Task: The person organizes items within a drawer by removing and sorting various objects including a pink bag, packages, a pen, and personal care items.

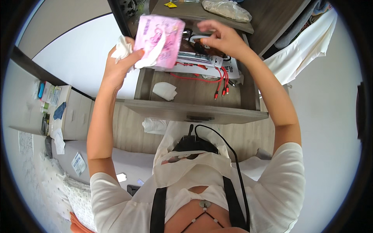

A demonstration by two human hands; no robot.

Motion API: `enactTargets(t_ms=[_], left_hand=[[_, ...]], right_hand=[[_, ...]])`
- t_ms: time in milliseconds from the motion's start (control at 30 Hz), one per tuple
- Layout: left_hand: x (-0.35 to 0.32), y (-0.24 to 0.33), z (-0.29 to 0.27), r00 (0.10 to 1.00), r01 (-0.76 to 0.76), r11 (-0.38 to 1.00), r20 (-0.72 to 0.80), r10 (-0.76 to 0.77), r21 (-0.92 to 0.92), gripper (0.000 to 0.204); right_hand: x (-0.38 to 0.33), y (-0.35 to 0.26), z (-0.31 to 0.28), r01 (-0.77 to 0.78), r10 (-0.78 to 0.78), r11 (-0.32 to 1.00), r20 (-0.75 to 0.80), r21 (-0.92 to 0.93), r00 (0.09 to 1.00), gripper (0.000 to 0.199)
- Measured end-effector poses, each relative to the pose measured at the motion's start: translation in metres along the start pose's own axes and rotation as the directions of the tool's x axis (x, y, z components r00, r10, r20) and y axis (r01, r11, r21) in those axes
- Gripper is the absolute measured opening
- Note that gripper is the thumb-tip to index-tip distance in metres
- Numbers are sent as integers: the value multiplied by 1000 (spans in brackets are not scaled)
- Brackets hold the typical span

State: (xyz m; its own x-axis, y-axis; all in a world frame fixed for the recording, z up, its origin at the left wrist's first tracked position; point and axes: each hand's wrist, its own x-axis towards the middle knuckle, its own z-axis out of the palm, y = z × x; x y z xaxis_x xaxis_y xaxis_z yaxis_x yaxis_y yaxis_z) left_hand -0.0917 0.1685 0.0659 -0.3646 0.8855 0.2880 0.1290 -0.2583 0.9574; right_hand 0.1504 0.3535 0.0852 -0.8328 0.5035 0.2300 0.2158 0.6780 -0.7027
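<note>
My left hand (121, 66) grips a pink soft pack of tissues (173, 33) with a cartoon print, raised over the left side of an open drawer (163, 105). A white tissue hangs loose from the front of the pack. Crumpled white tissue (122, 48) is bunched in the same hand. Above the back right of the drawer is my right hand (229, 39), its thumb and fingers apart, a little blurred, with nothing visible in it. Beneath it lie dark items I cannot make out. A red multi-plug charging cable (224, 79) and a folded white piece (164, 91) lie inside the drawer.
A wooden shelf (186, 12) with a clear plastic bag (227, 10) stands behind the drawer. White cloth (307, 50) hangs at the right. A black cable (233, 151) runs down my front. A bed with pillows (81, 194) is at lower left.
</note>
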Motion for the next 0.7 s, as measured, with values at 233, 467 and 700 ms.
enactTargets(t_ms=[233, 467, 700], left_hand=[[-21, -4, -19, 972, 168, 985, -165, -170, -29, 26], [8, -8, -1, 978, 88, 982, -174, -117, -164, 23], [29, -19, 16, 994, 90, 962, -42, -104, -259, 20]], right_hand=[[-16, 47, 31, 14, 206, 747, 252, -665, 946, 67], [2, 64, -2, 116, -56, 607, 103, -787, 993, 48], [-18, 71, 12, 149, 46, 480, 194, -865, 980, 55]])
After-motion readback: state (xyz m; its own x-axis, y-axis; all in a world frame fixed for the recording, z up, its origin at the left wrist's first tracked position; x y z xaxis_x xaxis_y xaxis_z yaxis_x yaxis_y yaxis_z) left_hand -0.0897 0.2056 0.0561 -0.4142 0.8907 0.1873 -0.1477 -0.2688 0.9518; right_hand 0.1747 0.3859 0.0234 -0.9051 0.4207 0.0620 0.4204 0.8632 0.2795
